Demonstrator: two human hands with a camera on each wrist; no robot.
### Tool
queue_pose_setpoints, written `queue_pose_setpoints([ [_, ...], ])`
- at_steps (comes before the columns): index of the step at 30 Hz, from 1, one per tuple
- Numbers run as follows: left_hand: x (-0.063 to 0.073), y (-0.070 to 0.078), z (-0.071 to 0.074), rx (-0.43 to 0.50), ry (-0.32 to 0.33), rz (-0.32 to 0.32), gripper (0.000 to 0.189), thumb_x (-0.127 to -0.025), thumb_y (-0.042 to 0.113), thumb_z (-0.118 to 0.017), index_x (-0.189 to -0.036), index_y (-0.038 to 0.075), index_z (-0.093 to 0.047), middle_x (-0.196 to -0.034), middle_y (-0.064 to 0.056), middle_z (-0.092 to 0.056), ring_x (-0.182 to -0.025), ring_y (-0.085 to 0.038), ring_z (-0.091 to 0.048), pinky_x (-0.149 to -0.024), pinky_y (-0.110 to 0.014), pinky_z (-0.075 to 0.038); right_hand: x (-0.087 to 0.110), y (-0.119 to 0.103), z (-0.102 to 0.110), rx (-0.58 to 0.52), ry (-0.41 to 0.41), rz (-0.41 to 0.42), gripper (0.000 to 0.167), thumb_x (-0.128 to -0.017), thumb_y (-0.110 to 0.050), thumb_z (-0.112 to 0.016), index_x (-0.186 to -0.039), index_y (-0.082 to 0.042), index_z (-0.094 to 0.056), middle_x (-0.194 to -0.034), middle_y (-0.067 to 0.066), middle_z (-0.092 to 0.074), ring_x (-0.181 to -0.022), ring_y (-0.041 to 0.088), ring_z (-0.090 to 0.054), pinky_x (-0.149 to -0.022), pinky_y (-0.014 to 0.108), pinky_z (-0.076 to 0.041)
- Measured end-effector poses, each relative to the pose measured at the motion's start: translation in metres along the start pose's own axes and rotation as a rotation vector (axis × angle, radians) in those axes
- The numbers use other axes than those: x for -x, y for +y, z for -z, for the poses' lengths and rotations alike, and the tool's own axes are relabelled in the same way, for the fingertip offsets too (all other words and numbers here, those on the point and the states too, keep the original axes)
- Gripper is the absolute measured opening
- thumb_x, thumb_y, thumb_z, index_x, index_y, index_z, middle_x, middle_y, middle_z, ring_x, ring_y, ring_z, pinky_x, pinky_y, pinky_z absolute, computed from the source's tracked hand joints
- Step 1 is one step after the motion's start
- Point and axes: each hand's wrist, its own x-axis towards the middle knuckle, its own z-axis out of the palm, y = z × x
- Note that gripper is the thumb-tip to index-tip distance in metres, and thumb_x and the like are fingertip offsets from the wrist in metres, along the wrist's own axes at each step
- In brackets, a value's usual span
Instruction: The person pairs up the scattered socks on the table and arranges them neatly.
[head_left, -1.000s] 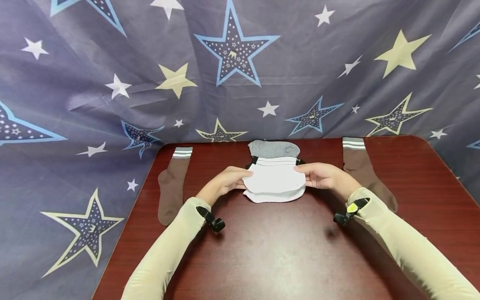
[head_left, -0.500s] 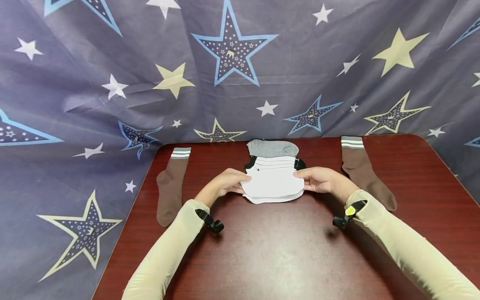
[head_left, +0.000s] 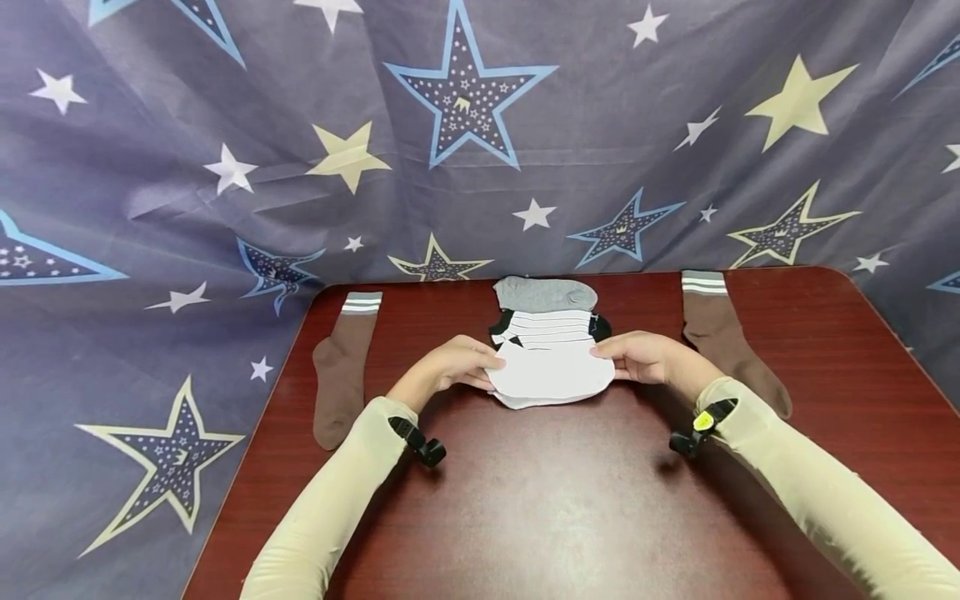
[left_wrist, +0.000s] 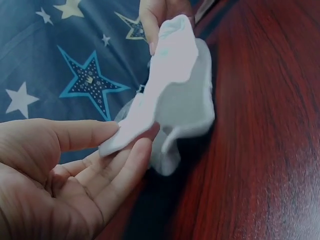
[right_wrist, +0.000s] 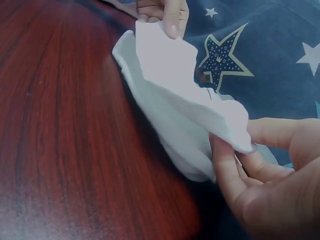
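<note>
A plain white ankle sock [head_left: 555, 372] is stretched sideways between the two hands. My left hand [head_left: 461, 364] pinches its left end between thumb and fingers, and my right hand [head_left: 643, 357] pinches the right end the same way. Under it lies a second white sock [left_wrist: 187, 102], mostly covered in the head view; both wrist views show the upper sock raised from it along the near side. Just behind is a white sock with thin dark stripes and black heel and toe [head_left: 555, 327], partly overlapped by the held one. A grey ankle sock [head_left: 546, 294] lies farthest back.
Long brown socks with grey-and-white striped cuffs lie flat on either side, one left [head_left: 347, 375] and one right [head_left: 727, 342]. The dark red wooden table [head_left: 540, 500] ends at a star-patterned cloth [head_left: 300, 100] hanging behind and at the left.
Both hands have drawn the held white sock slightly towards the person and lower. More of the striped sock behind it shows now. The grey and brown socks lie as before.
</note>
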Motion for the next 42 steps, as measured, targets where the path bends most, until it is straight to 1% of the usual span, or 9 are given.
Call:
queue_pose_setpoints([
  [6,0.006,0.001,0.004,-0.049,-0.026,0.048,0.027,-0.095,0.001,-0.066,-0.119,-0.012,-0.065,-0.075,-0.002,-0.068,-0.064,-0.012,-0.067,-0.07,-0.029,-0.063,0.001,-0.003,-0.003,0.058,0.005,0.011,0.027,-0.104,-0.002,-0.049,-0.093,-0.013,-0.07,-0.087,-0.006,-0.073,-0.084,0.005,-0.067,-0.078,0.021,-0.057],
  [9,0.007,-0.001,0.004,-0.073,-0.036,0.052,0.025,-0.094,0.002,-0.067,-0.115,-0.011,-0.066,-0.075,-0.001,-0.067,-0.063,-0.012,-0.067,-0.07,-0.028,-0.063,-0.001,-0.002,-0.003,0.121,0.04,0.003,0.022,-0.103,-0.003,-0.052,-0.093,-0.013,-0.07,-0.085,-0.007,-0.072,-0.083,0.004,-0.067,-0.078,0.021,-0.056],
  [11,0.006,-0.002,0.004,-0.085,-0.033,0.044,0.023,-0.093,0.002,-0.068,-0.112,-0.01,-0.067,-0.074,-0.001,-0.067,-0.063,-0.011,-0.066,-0.07,-0.028,-0.063,-0.002,0.0,-0.003,0.17,0.069,0.001,0.016,-0.102,-0.005,-0.055,-0.098,-0.009,-0.069,-0.085,-0.008,-0.072,-0.083,0.004,-0.066,-0.078,0.021,-0.056],
  [13,0.003,-0.004,0.003,-0.092,-0.02,0.038,0.023,-0.092,0.002,-0.069,-0.111,-0.009,-0.067,-0.074,0.0,-0.066,-0.063,-0.01,-0.065,-0.069,-0.027,-0.063,-0.004,0.002,-0.004,0.206,0.103,0.002,0.011,-0.101,-0.006,-0.057,-0.105,-0.004,-0.067,-0.085,-0.009,-0.071,-0.083,0.004,-0.066,-0.078,0.021,-0.056],
  [16,-0.001,-0.006,0.001,-0.111,0.006,0.028,0.027,-0.091,0.003,-0.071,-0.114,-0.01,-0.067,-0.074,0.0,-0.066,-0.062,-0.009,-0.064,-0.068,-0.027,-0.063,-0.006,0.003,-0.004,0.251,0.142,0.006,0.017,-0.1,-0.008,-0.06,-0.113,0.003,-0.064,-0.085,-0.009,-0.07,-0.083,0.004,-0.065,-0.078,0.022,-0.056],
  [20,-0.002,-0.006,-0.002,-0.142,0.047,0.015,0.03,-0.091,0.004,-0.072,-0.117,-0.011,-0.068,-0.074,-0.001,-0.067,-0.061,-0.008,-0.065,-0.066,-0.026,-0.063,-0.004,0.003,-0.005,0.285,0.178,0.013,0.021,-0.099,-0.007,-0.061,-0.115,0.007,-0.062,-0.084,-0.008,-0.069,-0.081,0.004,-0.065,-0.077,0.023,-0.057],
  [27,-0.003,-0.005,-0.007,-0.164,0.127,-0.013,0.027,-0.089,0.002,-0.074,-0.112,-0.011,-0.07,-0.072,0.001,-0.064,-0.058,-0.008,-0.061,-0.06,-0.023,-0.06,-0.002,0.004,-0.007,0.323,0.258,0.021,0.029,-0.099,-0.005,-0.062,-0.12,0.015,-0.06,-0.079,-0.007,-0.068,-0.075,0.004,-0.064,-0.072,0.024,-0.059],
  [37,-0.004,-0.008,-0.01,-0.218,0.194,-0.073,0.021,-0.088,0.006,-0.077,-0.102,-0.01,-0.073,-0.068,0.001,-0.062,-0.052,-0.008,-0.057,-0.055,-0.024,-0.059,0.0,0.006,-0.015,0.404,0.372,0.039,0.03,-0.095,-0.008,-0.069,-0.114,0.015,-0.066,-0.074,-0.007,-0.063,-0.066,0.006,-0.058,-0.067,0.024,-0.058],
  [42,-0.003,-0.008,-0.011,-0.238,0.244,-0.097,0.019,-0.086,0.007,-0.079,-0.096,-0.009,-0.075,-0.065,0.001,-0.061,-0.049,-0.008,-0.057,-0.052,-0.023,-0.057,0.003,0.006,-0.017,0.408,0.381,0.1,0.018,-0.091,-0.008,-0.073,-0.097,0.008,-0.073,-0.07,-0.005,-0.062,-0.063,0.007,-0.058,-0.063,0.025,-0.059],
])
